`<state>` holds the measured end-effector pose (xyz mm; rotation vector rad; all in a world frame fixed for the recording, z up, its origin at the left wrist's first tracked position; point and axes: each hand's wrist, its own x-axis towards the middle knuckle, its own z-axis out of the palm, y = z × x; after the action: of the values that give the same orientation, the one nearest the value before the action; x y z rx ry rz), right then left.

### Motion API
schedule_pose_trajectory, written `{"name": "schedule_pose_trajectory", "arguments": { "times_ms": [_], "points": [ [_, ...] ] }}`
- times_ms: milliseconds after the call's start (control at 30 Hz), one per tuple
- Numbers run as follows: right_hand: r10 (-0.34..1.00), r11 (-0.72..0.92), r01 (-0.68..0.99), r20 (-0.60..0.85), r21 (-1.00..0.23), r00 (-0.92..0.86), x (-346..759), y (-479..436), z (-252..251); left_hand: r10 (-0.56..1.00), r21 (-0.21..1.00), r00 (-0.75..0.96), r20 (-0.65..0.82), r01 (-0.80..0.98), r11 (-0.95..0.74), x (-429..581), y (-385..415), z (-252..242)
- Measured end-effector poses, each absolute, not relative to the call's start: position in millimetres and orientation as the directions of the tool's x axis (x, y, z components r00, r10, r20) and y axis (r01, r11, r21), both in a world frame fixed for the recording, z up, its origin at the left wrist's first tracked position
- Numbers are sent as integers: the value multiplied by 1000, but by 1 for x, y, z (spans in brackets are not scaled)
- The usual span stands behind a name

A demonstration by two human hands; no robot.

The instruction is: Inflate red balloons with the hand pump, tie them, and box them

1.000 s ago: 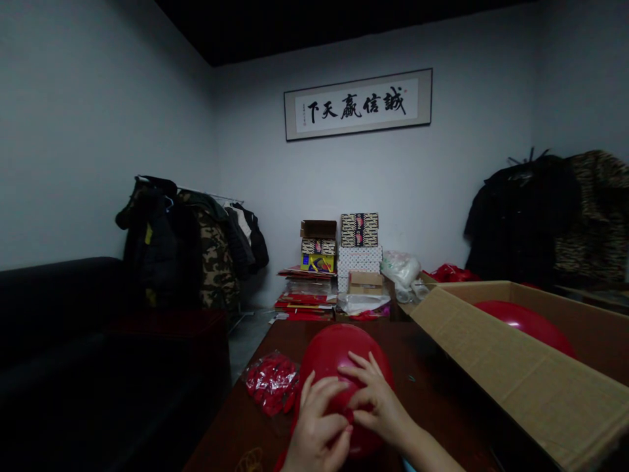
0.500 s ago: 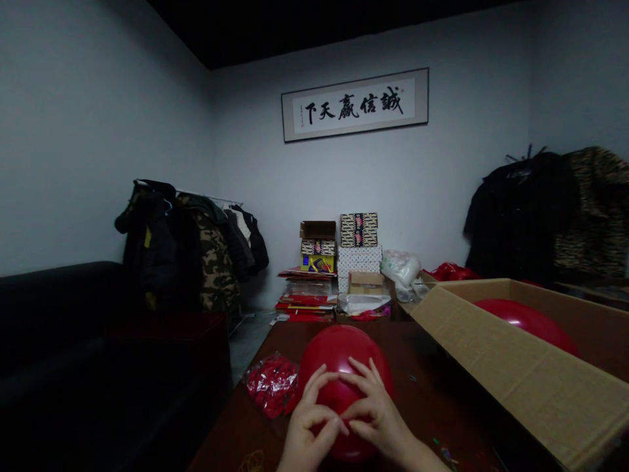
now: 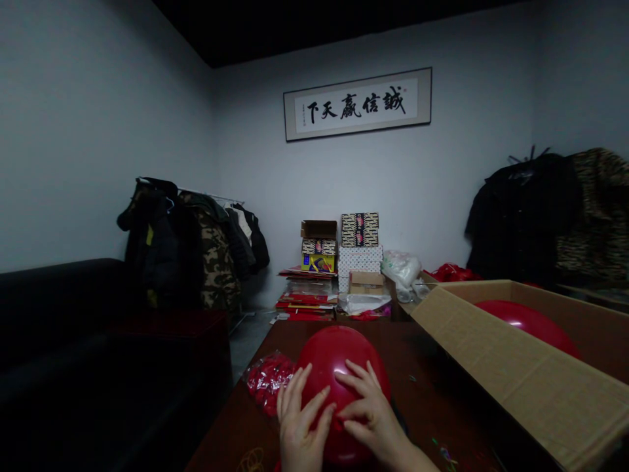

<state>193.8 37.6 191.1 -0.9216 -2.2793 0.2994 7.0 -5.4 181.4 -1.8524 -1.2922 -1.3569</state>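
Note:
A round red inflated balloon [image 3: 339, 354] rests on the dark brown table, its knotted or twisted neck facing me. At its left side my left hand [image 3: 301, 419] is open, the fingers stretched up along the balloon and the thumb apart from them. My right hand [image 3: 371, 416] has its thumb and forefinger closed at the balloon's neck, while the other fingers lie spread against the red surface. Just left of the balloon lies a clear plastic bag of uninflated red balloons [image 3: 269, 381], partly behind my left hand.
On the right stands an open cardboard box [image 3: 521, 373] with another red balloon [image 3: 528, 326] inside. Small coloured scraps [image 3: 443, 452] and thin yellowish loops [image 3: 251, 460] lie near the table's front. Stacked boxes [image 3: 360, 262] stand beyond; a black sofa [image 3: 59, 341] is at left.
My left hand has moved left, away from the balloon's neck, and its thumb and forefinger have parted. My right hand stays at the neck. The balloon has shifted slightly left.

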Motion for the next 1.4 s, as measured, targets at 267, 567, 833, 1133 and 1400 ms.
{"name": "schedule_pose_trajectory", "arguments": {
  "times_ms": [267,567,833,1133,1400],
  "points": [
    [705,709,513,474,-484,-527,193,41,197,448,-150,377,810,873,-463,-21,-7,183],
    [696,718,547,434,-431,-571,191,38,204,426,-301,529,734,816,-494,-3,-17,208],
    [680,734,537,455,-416,-575,192,37,204,423,-312,545,724,806,-503,-3,-15,208],
    [680,733,527,456,-431,-573,193,36,202,360,-327,542,759,796,-509,-1,-14,207],
    [657,753,521,506,-402,-559,198,38,192,403,-267,497,769,821,-504,4,-8,202]
  ]
}}
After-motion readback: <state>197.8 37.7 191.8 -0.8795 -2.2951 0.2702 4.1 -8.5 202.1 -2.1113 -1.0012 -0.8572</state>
